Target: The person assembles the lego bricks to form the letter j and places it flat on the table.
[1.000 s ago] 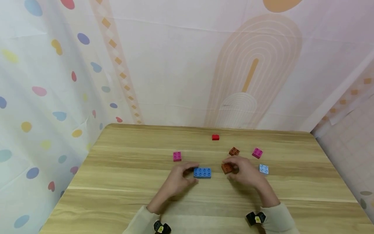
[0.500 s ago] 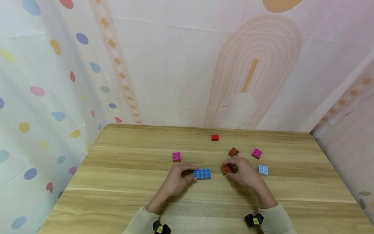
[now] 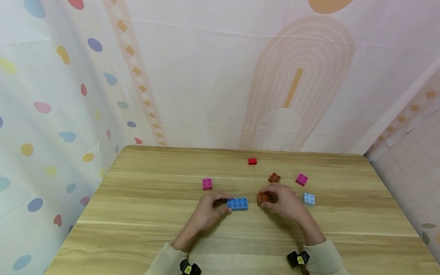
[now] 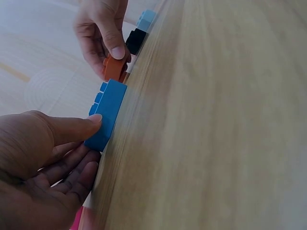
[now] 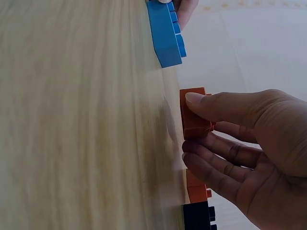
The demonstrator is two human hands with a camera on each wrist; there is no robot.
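My left hand (image 3: 207, 211) pinches the left end of a long blue toy brick (image 3: 238, 204), thumb on the near side, studs facing up. To its right, my right hand (image 3: 284, 203) holds a small brown toy brick (image 3: 262, 198) between thumb and fingers. A narrow gap separates the two bricks in the head view. The left wrist view shows the thumb lying against the side of the blue brick (image 4: 108, 112). In the right wrist view, the other thumb presses the face of the brown brick (image 5: 192, 122), and the lower fingers spread beneath.
Behind the right hand lie a second brown brick (image 3: 274, 178), a pink brick (image 3: 301, 180) and a light blue brick (image 3: 309, 198). A black brick (image 5: 196, 215) is mostly hidden in the head view. Farther off are a red brick (image 3: 252, 161) and another pink brick (image 3: 207, 184).
My right hand has shifted slightly left with the brown brick, bringing it nearer the blue one. The left hand keeps its hold on the blue brick, nearly still.
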